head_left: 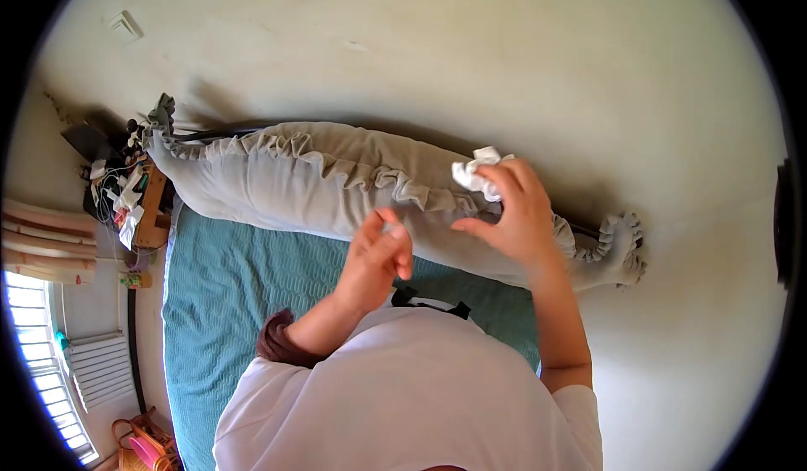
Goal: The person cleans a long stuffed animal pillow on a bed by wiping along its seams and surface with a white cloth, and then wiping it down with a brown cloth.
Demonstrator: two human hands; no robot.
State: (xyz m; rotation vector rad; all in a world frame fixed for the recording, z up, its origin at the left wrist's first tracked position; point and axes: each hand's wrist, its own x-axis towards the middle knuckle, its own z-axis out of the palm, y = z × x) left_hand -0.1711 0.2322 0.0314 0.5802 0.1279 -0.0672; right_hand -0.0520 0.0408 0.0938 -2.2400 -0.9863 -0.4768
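Observation:
My right hand (523,219) is raised at the right, before the padded headboard. A white, crumpled, ruffled piece of cloth or tissue (476,174) is at its fingertips, partly covered by them. The thumb stands apart below. My left hand (376,257) hovers left of it with loosely bent fingers, apart from one another, and no object visible in them. Around my left forearm sits a dark brown gathered cloth band (282,336). Both hands are above the bed.
A grey headboard cover with ruffles (252,177) runs along the wall. Below it lies a teal quilted bedspread (218,294). At the left are a cluttered wooden bedside unit (153,206), a radiator (101,370), a window (38,345) and a woven basket (143,446).

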